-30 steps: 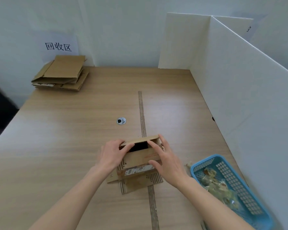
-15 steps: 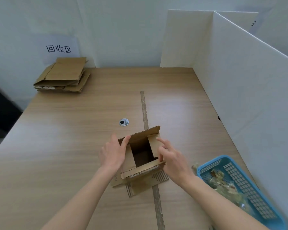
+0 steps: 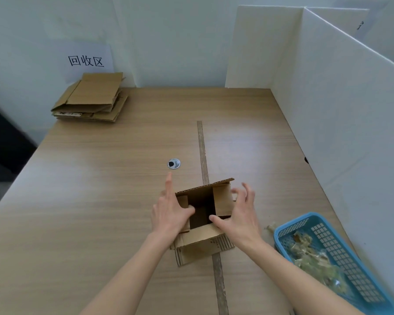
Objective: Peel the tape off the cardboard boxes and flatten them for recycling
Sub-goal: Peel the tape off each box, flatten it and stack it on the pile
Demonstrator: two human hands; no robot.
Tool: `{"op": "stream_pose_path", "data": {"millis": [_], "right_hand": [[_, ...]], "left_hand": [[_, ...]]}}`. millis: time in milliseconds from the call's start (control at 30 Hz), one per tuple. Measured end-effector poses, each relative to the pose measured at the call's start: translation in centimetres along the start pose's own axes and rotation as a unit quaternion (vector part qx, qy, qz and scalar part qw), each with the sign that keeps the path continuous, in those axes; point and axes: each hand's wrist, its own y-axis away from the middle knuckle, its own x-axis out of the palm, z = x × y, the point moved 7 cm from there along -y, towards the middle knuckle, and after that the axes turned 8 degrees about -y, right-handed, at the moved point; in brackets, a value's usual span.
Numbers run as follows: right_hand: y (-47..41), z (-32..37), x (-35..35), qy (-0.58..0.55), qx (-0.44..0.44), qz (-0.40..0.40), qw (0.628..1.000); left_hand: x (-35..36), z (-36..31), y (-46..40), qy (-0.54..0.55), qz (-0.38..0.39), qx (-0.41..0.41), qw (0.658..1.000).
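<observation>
Sitting between my 2 hands, the open box (image 3: 203, 205) feels my left hand (image 3: 168, 212) and right hand (image 3: 239, 214) pressing, fingers spread flat.

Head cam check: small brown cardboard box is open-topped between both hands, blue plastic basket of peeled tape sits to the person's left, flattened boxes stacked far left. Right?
One slip: the blue plastic basket of peeled tape sits to the person's right, beside the right hand, not the left. The head view shows it. The rest holds: the small brown cardboard box is open-topped between both hands, with the left hand on its other side, and the flattened boxes are stacked far left.
</observation>
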Motion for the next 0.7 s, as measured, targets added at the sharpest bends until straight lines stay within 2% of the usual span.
{"op": "stream_pose_path", "data": {"millis": [67, 133, 200, 267, 367, 467, 533, 600, 667, 700], "right_hand": [[-1.2, 0.6, 0.4, 0.075, 0.064, 0.021, 0.995], [-2.1, 1.0, 0.3, 0.099, 0.075, 0.023, 0.992], [-3.2, 1.0, -0.8, 0.041, 0.070, -0.016, 0.997], [-4.2, 0.4, -2.1, -0.061, 0.078, -0.036, 0.994], [-5.5, 1.0, -3.7, -0.134, 0.051, 0.012, 0.990], [-6.7, 2.1, -4.4, -0.195, 0.039, 0.074, 0.977], [-7.4, 2.1, -4.3, -0.301, 0.052, 0.074, 0.949], [-7.2, 1.2, -3.6, -0.409, 0.104, 0.053, 0.905], [-6.0, -0.8, -2.3, -0.429, 0.168, 0.011, 0.888], [-5.0, -2.4, -1.3, -0.391, 0.196, -0.013, 0.899]], "left_hand": [[-0.3, -0.1, -0.6, 0.032, 0.007, 0.003, 0.999], [-1.0, 0.2, -1.4, 0.104, 0.011, -0.008, 0.994], [-2.3, 1.0, -2.5, 0.161, -0.007, -0.016, 0.987], [-3.9, 1.4, -3.5, 0.148, -0.022, 0.003, 0.989], [-6.5, 1.0, -4.1, 0.142, -0.061, 0.068, 0.986], [-8.8, 0.6, -4.2, 0.194, -0.097, 0.098, 0.971], [-10.0, 0.1, -3.8, 0.191, -0.119, 0.157, 0.962], [-10.2, -0.4, -2.5, 0.137, -0.138, 0.263, 0.945], [-8.4, 0.3, -0.7, 0.061, -0.115, 0.354, 0.926], [-6.9, 1.3, 0.2, 0.019, -0.083, 0.378, 0.922]]}}
